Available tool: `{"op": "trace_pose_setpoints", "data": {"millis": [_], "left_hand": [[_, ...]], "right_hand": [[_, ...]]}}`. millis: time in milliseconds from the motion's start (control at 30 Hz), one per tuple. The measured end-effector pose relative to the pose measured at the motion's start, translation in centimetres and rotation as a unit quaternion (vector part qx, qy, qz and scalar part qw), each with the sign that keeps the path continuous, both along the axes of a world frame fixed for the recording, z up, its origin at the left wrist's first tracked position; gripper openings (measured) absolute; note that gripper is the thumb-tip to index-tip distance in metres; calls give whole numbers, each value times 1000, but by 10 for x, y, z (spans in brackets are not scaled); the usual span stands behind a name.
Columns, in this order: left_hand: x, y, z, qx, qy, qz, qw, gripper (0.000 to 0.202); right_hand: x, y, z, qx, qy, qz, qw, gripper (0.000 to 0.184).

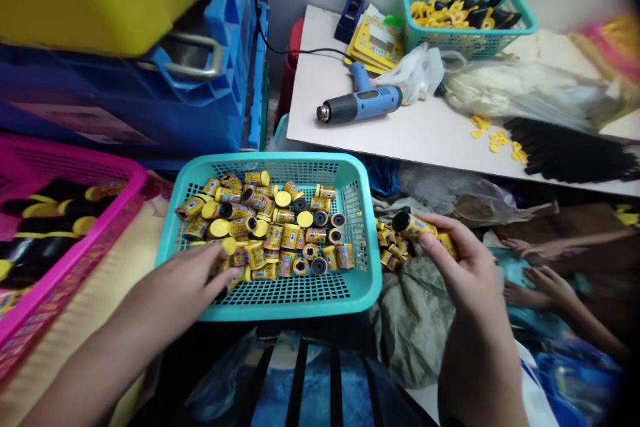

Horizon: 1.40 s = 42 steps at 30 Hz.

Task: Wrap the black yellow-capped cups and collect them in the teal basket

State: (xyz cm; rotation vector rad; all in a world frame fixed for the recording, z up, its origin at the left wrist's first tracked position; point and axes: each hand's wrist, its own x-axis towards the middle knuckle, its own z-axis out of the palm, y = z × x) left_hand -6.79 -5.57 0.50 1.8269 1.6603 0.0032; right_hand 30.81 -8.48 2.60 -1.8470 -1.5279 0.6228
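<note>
A turquoise plastic basket (300, 312) holds many small yellow printed canisters (290, 236), some with yellow lids, others showing dark open ends. At its left side my left hand (200, 273) reaches in, fingers curled around a yellow-lidded canister (229, 245); the grip is partly hidden and blurred. To the right of the basket, my right hand (467, 260) is closed on small yellow canisters, one with its black end (401, 221) pointing left and another (447, 245) against the fingers. More canisters (393, 247) lie below, beside the basket, on greyish cloth.
A blue heat gun (360, 105) lies on the white table (310, 80), near a turquoise basket (470, 43) of yellow and black parts. Black strips (570, 150) lie at the table's edge. A pink basket (133, 177) stands left. Another person's hands (550, 287) are at right.
</note>
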Motion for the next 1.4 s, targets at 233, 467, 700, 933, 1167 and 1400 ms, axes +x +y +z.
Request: {"op": "trace_pose_setpoints", "data": {"millis": [233, 467, 700, 933, 1167, 1400], "left_hand": [[5, -6, -25, -53, 184, -20, 981, 53], [3, -8, -18, -144, 100, -115, 978, 31], [-33, -2, 3, -6, 54, -63, 997, 21], [-10, 2, -19, 91, 138, -135, 977, 28], [-25, 7, -11, -6, -96, 5, 995, 44], [-10, 13, 29, -184, -376, 59, 906, 44]], "right_hand": [[96, -10, -46, -223, -214, -88, 947, 74], [-19, 41, 17, 44, -141, 96, 984, 50], [-152, 66, -17, -84, -285, 429, 853, 44], [-156, 73, -45, -90, -274, 447, 847, 42], [-140, 68, -23, -68, 12, 383, 921, 48], [-118, 41, 9, -37, 145, 355, 923, 38]]}}
